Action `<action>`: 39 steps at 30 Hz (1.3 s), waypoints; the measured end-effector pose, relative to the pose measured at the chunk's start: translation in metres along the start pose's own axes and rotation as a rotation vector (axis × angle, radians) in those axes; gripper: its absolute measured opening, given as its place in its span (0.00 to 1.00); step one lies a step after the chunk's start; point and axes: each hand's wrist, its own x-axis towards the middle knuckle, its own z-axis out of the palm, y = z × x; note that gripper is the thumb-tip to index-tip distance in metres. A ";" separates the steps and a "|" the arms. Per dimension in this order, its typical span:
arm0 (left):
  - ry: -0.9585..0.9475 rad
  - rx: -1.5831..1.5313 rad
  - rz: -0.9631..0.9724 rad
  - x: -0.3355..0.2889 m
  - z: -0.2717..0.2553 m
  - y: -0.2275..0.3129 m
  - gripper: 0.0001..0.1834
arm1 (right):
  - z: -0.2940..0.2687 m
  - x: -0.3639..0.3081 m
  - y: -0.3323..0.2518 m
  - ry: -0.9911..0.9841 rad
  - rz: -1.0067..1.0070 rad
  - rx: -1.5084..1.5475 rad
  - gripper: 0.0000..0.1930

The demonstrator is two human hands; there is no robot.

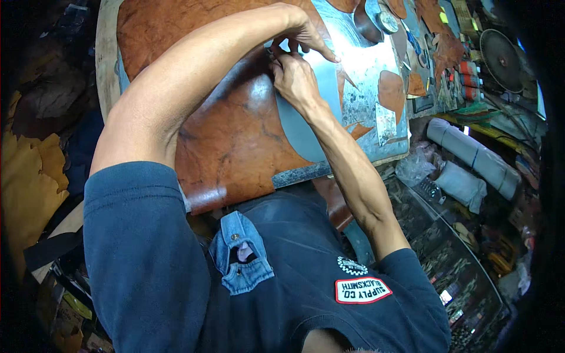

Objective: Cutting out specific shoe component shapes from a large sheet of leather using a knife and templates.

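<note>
A large brown leather hide (235, 132) lies across the worktable, its right edge cut in a curve. Beside that edge shows a smooth grey surface (303, 132). My left hand (303, 35) bends over from the far side, with one finger stretched to the right and the others apart, pointing down at the work. Just below it, touching or nearly so, my right hand (296, 79) is closed with its fingers pinched together at the edge of the leather. Whatever sits in that pinch is hidden by the fingers.
A speckled metal plate (368, 65) with leather offcuts (391, 91) and a round tin (386, 22) lies to the right. Farther right are a fan (501, 60), bottles and a white roll (471, 157). Tan hides (29, 176) hang at left. A denim piece (240, 253) rests against my shirt.
</note>
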 end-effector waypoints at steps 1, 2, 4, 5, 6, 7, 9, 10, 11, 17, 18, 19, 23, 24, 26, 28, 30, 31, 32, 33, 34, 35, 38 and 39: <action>-0.032 0.036 0.007 -0.001 -0.002 0.002 0.58 | 0.005 0.005 0.005 0.048 0.001 -0.075 0.18; -0.073 0.074 0.015 -0.002 0.000 0.007 0.57 | 0.006 0.005 0.007 0.050 0.013 -0.078 0.18; -0.003 0.180 -0.057 -0.016 0.015 0.046 0.57 | -0.008 -0.002 0.019 0.024 0.141 -0.135 0.19; -0.074 0.211 0.011 0.005 0.009 0.049 0.57 | -0.012 -0.005 0.028 0.037 0.170 -0.149 0.19; -0.156 0.247 0.086 0.037 0.004 0.056 0.57 | -0.017 -0.011 0.041 0.071 0.195 -0.169 0.19; -0.124 0.213 0.057 0.107 -0.027 0.012 0.57 | -0.010 -0.003 0.023 0.071 0.131 -0.157 0.18; -0.282 0.148 -0.095 0.162 -0.065 -0.104 0.55 | 0.027 0.021 -0.058 -0.021 -0.107 -0.066 0.18; -0.312 0.186 -0.048 0.189 -0.060 -0.077 0.55 | 0.021 0.018 -0.037 -0.005 -0.052 -0.115 0.18; -0.330 0.216 -0.012 0.206 -0.053 -0.055 0.55 | 0.013 0.014 -0.021 0.011 0.001 -0.136 0.18; -0.257 0.188 0.036 0.197 -0.060 -0.029 0.54 | 0.005 0.015 -0.020 -0.021 0.052 -0.174 0.18; -0.273 0.203 0.063 0.197 -0.033 -0.032 0.54 | 0.005 0.012 -0.003 0.008 0.075 -0.178 0.18; -0.290 0.216 0.088 0.199 -0.011 -0.022 0.54 | 0.004 0.008 0.014 0.037 0.096 -0.181 0.17; -0.214 0.173 0.090 0.166 -0.018 -0.025 0.54 | 0.010 0.015 0.006 0.050 0.052 -0.166 0.17; -0.202 0.164 0.095 0.160 -0.016 -0.024 0.54 | 0.011 0.014 0.006 0.035 0.071 -0.166 0.17; -0.166 0.137 0.096 0.148 -0.030 -0.011 0.53 | 0.012 0.014 -0.001 0.011 0.075 -0.161 0.17; -0.118 0.094 0.086 0.133 -0.026 -0.029 0.53 | 0.015 0.014 -0.016 -0.024 0.091 -0.111 0.17; -0.121 0.106 0.125 0.124 -0.001 -0.021 0.53 | 0.004 0.007 -0.002 -0.022 0.161 -0.118 0.16; -0.105 0.101 0.130 0.114 0.001 -0.016 0.53 | 0.001 0.004 -0.004 -0.032 0.184 -0.109 0.16; -0.092 0.096 0.138 0.105 0.006 -0.014 0.52 | -0.002 0.001 -0.005 -0.030 0.186 -0.111 0.16; -0.074 0.084 0.141 0.097 0.007 -0.013 0.52 | -0.002 -0.001 -0.008 -0.003 0.143 -0.082 0.15; -0.059 0.074 0.145 0.089 0.010 -0.016 0.52 | -0.003 -0.005 -0.010 0.025 0.102 -0.052 0.15; -0.041 0.060 0.146 0.081 0.012 -0.017 0.52 | -0.003 -0.008 -0.013 0.020 0.096 -0.050 0.15; 0.006 0.032 0.158 0.055 0.019 -0.019 0.52 | -0.006 -0.020 -0.019 0.008 0.114 -0.005 0.14; 0.015 0.026 0.166 0.044 0.023 -0.013 0.52 | -0.007 -0.026 -0.017 -0.005 0.138 0.002 0.14</action>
